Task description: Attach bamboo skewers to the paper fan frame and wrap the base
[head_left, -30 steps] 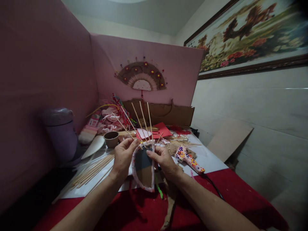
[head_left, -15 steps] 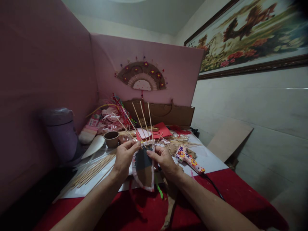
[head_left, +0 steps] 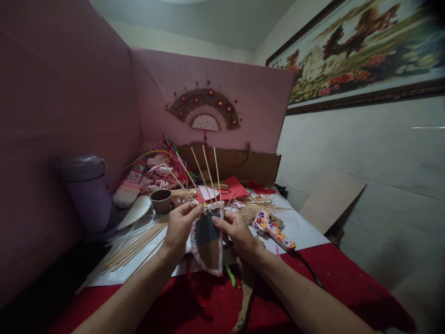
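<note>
Between my hands is a half-round cardboard piece [head_left: 210, 253], brown with a crumpled white-and-pink edging, its upper part in shadow. Several thin wooden sticks [head_left: 207, 172] fan out from its top edge, pointing away from me. My left hand [head_left: 179, 228] is closed in a pinch at the piece's upper left corner, by the base of the leftmost sticks. On the other side, my right hand [head_left: 240, 233] grips the right edge, thumb flat on the near face and fingers behind it. The fingertips behind the piece are hidden.
A flowered glue gun [head_left: 273, 231] with a black cord lies to the right. Loose sticks [head_left: 141, 246] and a brown cup [head_left: 161, 201] are on the left. Red paper [head_left: 232, 188] lies behind. A decorated cardboard fan [head_left: 208, 109] hangs on the pink panel. A cardboard strip [head_left: 246, 297] lies in front.
</note>
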A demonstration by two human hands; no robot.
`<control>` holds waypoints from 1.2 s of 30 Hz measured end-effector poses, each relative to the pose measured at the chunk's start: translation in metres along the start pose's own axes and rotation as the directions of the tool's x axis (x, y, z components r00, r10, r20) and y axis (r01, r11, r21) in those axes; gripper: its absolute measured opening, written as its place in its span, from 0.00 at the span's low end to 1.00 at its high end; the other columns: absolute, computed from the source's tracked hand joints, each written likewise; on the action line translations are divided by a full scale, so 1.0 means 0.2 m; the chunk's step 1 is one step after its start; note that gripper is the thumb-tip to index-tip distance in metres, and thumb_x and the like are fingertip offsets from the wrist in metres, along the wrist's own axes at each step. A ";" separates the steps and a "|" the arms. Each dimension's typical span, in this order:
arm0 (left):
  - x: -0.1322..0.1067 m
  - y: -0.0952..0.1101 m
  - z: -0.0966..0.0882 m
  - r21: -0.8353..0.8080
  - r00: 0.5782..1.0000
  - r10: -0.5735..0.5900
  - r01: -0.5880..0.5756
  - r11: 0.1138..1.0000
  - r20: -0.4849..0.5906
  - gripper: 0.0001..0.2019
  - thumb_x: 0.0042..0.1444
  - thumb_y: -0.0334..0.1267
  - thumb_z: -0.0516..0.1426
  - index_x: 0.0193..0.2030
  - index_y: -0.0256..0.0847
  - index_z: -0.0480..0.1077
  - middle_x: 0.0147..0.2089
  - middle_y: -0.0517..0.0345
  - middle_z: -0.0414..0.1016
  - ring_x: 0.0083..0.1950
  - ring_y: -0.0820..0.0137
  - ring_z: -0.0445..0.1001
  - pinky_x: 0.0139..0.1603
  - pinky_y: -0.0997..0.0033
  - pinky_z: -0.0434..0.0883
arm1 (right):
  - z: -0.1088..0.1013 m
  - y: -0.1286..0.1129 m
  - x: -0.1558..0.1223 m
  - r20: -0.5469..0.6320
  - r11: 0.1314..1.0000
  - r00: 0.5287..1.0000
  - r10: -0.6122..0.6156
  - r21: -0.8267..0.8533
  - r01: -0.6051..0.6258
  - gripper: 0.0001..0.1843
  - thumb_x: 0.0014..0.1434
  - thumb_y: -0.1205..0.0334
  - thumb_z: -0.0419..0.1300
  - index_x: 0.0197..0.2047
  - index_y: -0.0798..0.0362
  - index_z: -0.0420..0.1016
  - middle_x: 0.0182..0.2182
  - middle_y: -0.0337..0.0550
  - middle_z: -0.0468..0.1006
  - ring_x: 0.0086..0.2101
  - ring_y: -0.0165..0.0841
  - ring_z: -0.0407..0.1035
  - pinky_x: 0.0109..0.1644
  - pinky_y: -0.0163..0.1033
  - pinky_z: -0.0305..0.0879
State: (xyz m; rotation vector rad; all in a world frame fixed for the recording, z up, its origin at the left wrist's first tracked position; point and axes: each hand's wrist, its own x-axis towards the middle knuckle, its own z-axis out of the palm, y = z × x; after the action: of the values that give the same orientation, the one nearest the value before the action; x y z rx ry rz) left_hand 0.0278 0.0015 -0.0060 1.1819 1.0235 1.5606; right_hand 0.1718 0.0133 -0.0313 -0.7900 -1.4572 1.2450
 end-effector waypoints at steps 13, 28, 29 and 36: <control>0.00 0.00 0.00 -0.022 0.999 -0.033 0.032 0.999 -0.013 0.14 0.43 0.47 0.60 0.25 0.36 0.71 0.24 0.58 0.71 0.27 0.71 0.68 0.27 0.74 0.64 | 0.00 0.00 0.00 -0.021 1.000 1.000 -0.014 -0.011 0.013 0.17 0.48 0.50 0.62 0.24 0.55 0.66 0.16 0.31 0.62 0.15 0.21 0.53 0.17 0.30 0.48; 0.00 0.02 -0.03 -0.115 0.995 -0.079 0.071 0.991 -0.066 0.04 0.40 0.36 0.51 0.19 0.39 0.64 0.23 0.60 0.69 0.27 0.70 0.65 0.27 0.71 0.64 | -0.02 0.01 0.01 -0.132 0.999 0.991 -0.029 0.042 0.035 0.16 0.49 0.51 0.61 0.23 0.55 0.65 0.15 0.31 0.62 0.14 0.22 0.53 0.16 0.30 0.48; 0.01 0.01 -0.03 -0.109 0.994 -0.088 0.081 0.991 -0.062 0.05 0.40 0.36 0.51 0.19 0.39 0.64 0.22 0.60 0.69 0.26 0.71 0.65 0.27 0.71 0.64 | -0.02 0.01 0.01 -0.139 0.998 0.990 -0.028 0.047 0.035 0.16 0.49 0.51 0.61 0.24 0.55 0.65 0.16 0.31 0.63 0.14 0.22 0.53 0.16 0.30 0.48; 0.03 0.00 -0.02 -0.126 0.984 -0.152 0.140 0.982 -0.094 0.05 0.38 0.35 0.50 0.17 0.39 0.63 0.17 0.61 0.65 0.21 0.72 0.62 0.23 0.72 0.61 | -0.01 -0.01 0.01 -0.159 0.998 0.987 -0.015 0.060 0.025 0.16 0.48 0.51 0.61 0.23 0.55 0.65 0.15 0.31 0.62 0.14 0.22 0.53 0.16 0.29 0.48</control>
State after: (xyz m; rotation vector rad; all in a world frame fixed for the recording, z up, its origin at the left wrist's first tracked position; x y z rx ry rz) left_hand 0.0239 0.0073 -0.0060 0.9322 1.0452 1.5560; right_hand 0.1745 0.0151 -0.0296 -0.8120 -1.2901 1.1789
